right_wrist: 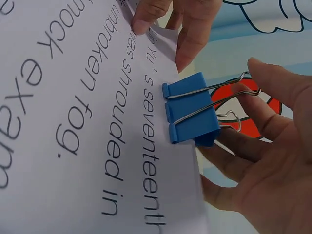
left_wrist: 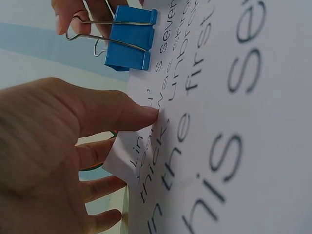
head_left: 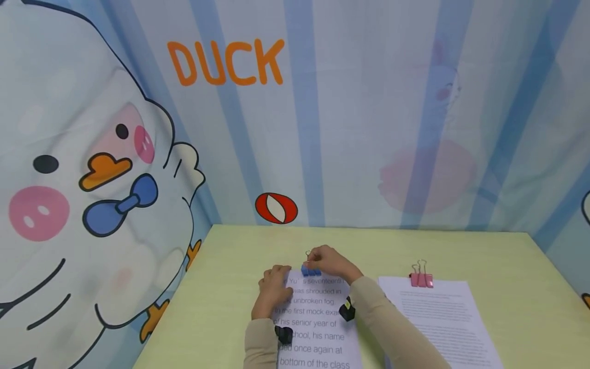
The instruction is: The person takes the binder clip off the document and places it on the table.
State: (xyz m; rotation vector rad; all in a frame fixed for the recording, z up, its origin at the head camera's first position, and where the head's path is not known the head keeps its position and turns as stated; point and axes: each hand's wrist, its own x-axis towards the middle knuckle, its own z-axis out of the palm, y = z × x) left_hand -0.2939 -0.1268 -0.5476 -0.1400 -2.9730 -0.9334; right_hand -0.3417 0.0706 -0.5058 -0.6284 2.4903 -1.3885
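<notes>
At the top edge of a stack of printed paper (head_left: 313, 323) sits a blue binder clip (right_wrist: 192, 109), its wire handles pointing away from the sheets. My right hand (head_left: 333, 262) has thumb and index finger at one wire handle, with the other fingers behind the clip. My left hand (head_left: 273, 288) holds the stack near its top left corner. In the left wrist view its thumb (left_wrist: 122, 112) presses on the printed face, while the other fingers lie behind the sheet's edge. The right wrist view shows the paper bending slightly beside the left hand (right_wrist: 192, 24).
On the right lies a second printed stack (head_left: 438, 318) with a pink binder clip (head_left: 421, 279) on its top edge. Both stacks are on a pale yellow table (head_left: 207, 307). A patterned curtain (head_left: 350, 128) hangs behind the table and along its left side.
</notes>
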